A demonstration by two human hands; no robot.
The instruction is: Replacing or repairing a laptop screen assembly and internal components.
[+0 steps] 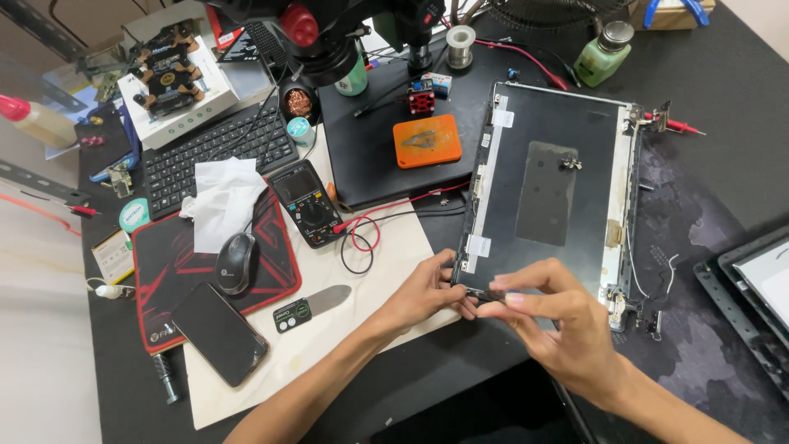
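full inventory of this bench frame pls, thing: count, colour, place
laptop lid panel: 1, dark grey, right of centre
orange pad: 1, orange, on black mat behind the panel
multimeter: 1, black, centre-left, red and black leads
keyboard: 1, black, upper left
mouse: 1, black, on red-black mouse pad
tissue: 1, white, above mouse
phone: 1, black, lower left
pry tool: 1, metal, beside phone
green bottle: 1, pale green, top right
solder spool: 1, silver, top centre
left hand: 1, fingers at panel's near edge
right hand: 1, fingers pinching at same edge
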